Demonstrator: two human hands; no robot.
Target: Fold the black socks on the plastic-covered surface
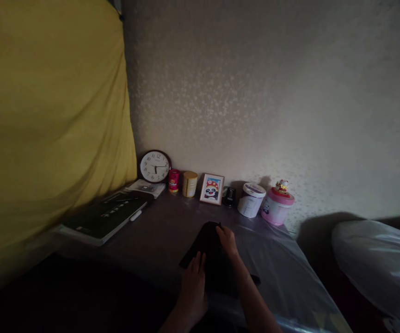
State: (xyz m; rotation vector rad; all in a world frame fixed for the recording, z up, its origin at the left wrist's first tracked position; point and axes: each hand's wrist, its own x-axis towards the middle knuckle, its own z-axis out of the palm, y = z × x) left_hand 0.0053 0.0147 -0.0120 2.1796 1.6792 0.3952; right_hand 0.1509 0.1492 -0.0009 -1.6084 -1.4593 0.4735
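A black cloth-like item [208,243] lies on the table [165,222], its full shape lost in the dark. My right hand [227,239] is closed on its upper right edge, with the fingertips pinching the fabric. On the lower left part of the item rests my left hand [194,277], fingers stretched out and slightly apart. A small dark piece sticks out to the right of my right forearm; what it belongs to is unclear.
Along the wall stand a round clock [155,166], a red can [174,181], a yellow tin [189,184], a framed panda picture [212,189], a white tub [251,200] and a pink tub [276,207]. A dark green book [104,215] lies left, beside a yellow curtain [54,106].
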